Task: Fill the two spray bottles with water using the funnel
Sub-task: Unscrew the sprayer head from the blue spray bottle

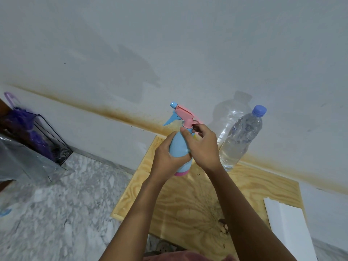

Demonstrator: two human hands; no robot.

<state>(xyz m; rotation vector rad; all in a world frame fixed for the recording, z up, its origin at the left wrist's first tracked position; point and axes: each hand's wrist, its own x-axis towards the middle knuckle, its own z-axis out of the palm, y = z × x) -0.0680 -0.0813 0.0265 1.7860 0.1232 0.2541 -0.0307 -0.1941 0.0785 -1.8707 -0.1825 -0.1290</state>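
A blue spray bottle [178, 146] with a pink base and a pink-and-blue spray head [180, 114] is held upright just above the plywood table [188, 200]. My left hand [165, 159] wraps around the bottle's body. My right hand [202, 146] has its fingertips at the pink neck collar under the head. A clear water bottle [241, 136] with a blue cap stands to the right against the wall, partly filled. No funnel or second spray bottle shows.
A white board [288, 227] lies at the table's right edge. On the marble floor to the left stand a black wire rack [50, 140] with purple items and a clear plastic sheet. The white wall is close behind.
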